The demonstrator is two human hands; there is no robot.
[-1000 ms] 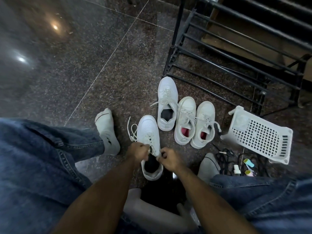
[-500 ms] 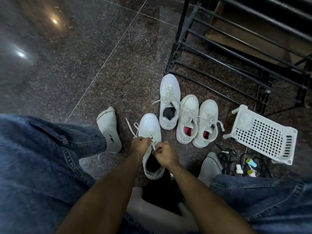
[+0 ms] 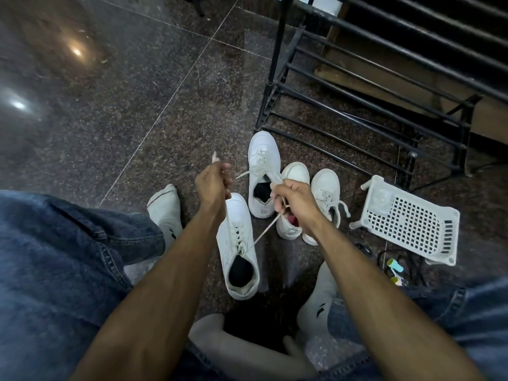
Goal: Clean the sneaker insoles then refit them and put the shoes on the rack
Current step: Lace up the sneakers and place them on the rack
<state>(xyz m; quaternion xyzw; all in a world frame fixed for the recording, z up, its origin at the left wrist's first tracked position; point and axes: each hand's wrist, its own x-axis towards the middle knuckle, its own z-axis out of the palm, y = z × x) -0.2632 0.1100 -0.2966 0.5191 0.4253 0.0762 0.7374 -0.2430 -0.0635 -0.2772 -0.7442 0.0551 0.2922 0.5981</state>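
A white sneaker with a black insole stands on the floor between my feet. My left hand grips one end of its white lace and holds it up to the left. My right hand grips the other end, stretched taut up to the right. The sneaker's mate, also with a black insole, stands further off. To its right stands a second white pair with red insoles, partly hidden behind my right hand. The black metal shoe rack stands behind the shoes.
A white plastic basket lies tipped on its side at the right, with black cables and small coloured items below it. My socked feet flank the near sneaker. A pale stool sits under me. Dark polished floor spreads to the left.
Both hands have risen from the sneaker's tongue and moved apart, pulling the lace ends up and outward until they are taut.
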